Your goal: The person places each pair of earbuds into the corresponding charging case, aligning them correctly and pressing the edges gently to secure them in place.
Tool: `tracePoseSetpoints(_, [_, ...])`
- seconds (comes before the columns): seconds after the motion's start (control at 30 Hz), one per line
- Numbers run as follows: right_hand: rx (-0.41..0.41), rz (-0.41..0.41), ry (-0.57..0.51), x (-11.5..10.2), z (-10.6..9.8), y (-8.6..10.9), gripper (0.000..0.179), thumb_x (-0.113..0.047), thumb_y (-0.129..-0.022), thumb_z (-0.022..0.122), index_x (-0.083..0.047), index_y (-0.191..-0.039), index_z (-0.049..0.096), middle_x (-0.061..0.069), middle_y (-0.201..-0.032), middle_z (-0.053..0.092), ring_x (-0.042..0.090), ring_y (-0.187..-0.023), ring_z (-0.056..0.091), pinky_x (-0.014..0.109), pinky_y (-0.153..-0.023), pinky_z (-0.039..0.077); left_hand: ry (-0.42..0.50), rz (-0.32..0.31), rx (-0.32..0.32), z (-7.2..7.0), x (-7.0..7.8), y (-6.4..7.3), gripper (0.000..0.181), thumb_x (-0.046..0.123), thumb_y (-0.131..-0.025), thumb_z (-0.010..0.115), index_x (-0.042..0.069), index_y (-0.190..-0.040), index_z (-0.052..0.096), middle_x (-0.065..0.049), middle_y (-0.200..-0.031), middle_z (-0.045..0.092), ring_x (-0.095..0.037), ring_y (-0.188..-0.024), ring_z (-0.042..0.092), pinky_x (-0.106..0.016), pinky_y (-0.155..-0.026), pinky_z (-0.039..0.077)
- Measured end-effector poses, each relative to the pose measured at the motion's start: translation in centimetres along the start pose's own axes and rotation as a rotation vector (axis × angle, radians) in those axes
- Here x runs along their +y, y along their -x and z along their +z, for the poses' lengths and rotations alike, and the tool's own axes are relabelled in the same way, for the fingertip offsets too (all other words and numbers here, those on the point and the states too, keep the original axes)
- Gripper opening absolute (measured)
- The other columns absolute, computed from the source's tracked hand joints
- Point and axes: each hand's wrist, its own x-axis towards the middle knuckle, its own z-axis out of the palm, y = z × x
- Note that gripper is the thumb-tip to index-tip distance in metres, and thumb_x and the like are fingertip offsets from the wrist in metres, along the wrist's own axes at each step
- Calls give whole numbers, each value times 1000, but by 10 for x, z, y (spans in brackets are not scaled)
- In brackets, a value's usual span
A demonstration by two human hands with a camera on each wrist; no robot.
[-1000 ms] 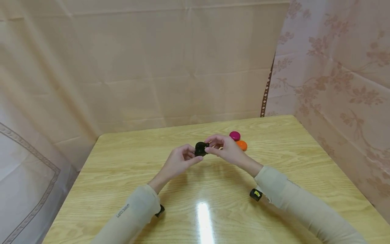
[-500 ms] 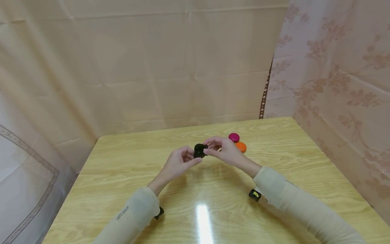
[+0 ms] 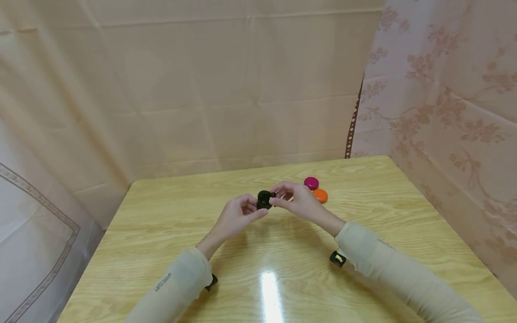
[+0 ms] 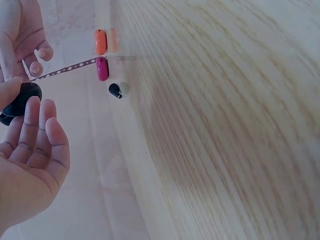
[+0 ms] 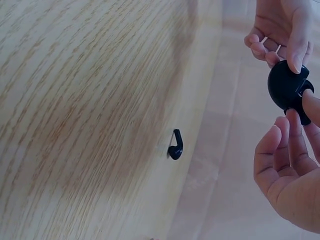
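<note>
A small round black earbud case [image 3: 264, 200] is held above the table, its lid standing open in the head view. My left hand [image 3: 238, 211] grips it between thumb and fingers from the left. From the other side, my right hand [image 3: 300, 201] pinches a small black earbud [image 5: 305, 116] right at the case, with the stem sticking out past the fingertips. A second black earbud [image 4: 115, 90] lies on the table beyond the hands; it also shows in the right wrist view, while the hands hide it in the head view.
A magenta round case [image 3: 311, 183] and an orange round case [image 3: 320, 195] lie side by side on the wooden table [image 3: 161, 224], just behind the right hand. Beige curtains [image 3: 202, 89] hang behind the table, and a floral curtain [image 3: 452, 103] hangs at the right.
Both hands stay nearly in place around the black earbud case, which has tilted slightly. The right fingertips remain against it. The magenta and orange cases have not moved.
</note>
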Motion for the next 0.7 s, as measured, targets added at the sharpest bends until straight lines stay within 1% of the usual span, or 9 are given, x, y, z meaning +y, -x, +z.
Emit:
tracePoseSetpoints(0.1, [1,-8,-4,1,0,0,20,-19,-91,79,-11,-108,73,-2,-92,71,19,-83,64,41,-78,55,-4,-3,2,1,0,0,24,32,-92,78,12,-100,68,0,-87,69,-18,-75,64,-31,-69,54])
tracePoseSetpoints(0.17, [-3,-8,-4,2,1,-1,19,-21,-91,80,-12,-106,74,-2,-93,71,18,-85,64,42,-79,55,-7,-5,2,1,0,0,25,33,-92,78,13,-100,68,1,-87,69,-18,-75,65,-32,-69,54])
tracePoseSetpoints(0.4, [-18,-11,23,3,2,-1,20,-25,-91,80,-13,-106,75,-2,-96,72,18,-82,64,35,-75,56,-12,-20,5,1,0,0,24,32,-92,78,13,-100,68,1,-88,69,-18,-76,65,-32,-70,54])
tracePoseSetpoints(0.57, [-7,-27,28,3,3,-2,20,-23,-90,80,-12,-106,74,-2,-94,71,18,-79,65,33,-71,56,4,-26,8,0,2,1,26,32,-91,79,11,-101,68,-1,-88,69,-19,-77,64,-31,-70,53])
tracePoseSetpoints(0.7, [-8,-25,22,5,4,-1,20,-21,-90,81,-12,-105,72,-1,-93,71,18,-77,65,32,-68,57,15,-22,4,0,2,2,26,31,-91,79,10,-102,68,-3,-89,69,-19,-77,64,-30,-70,53])
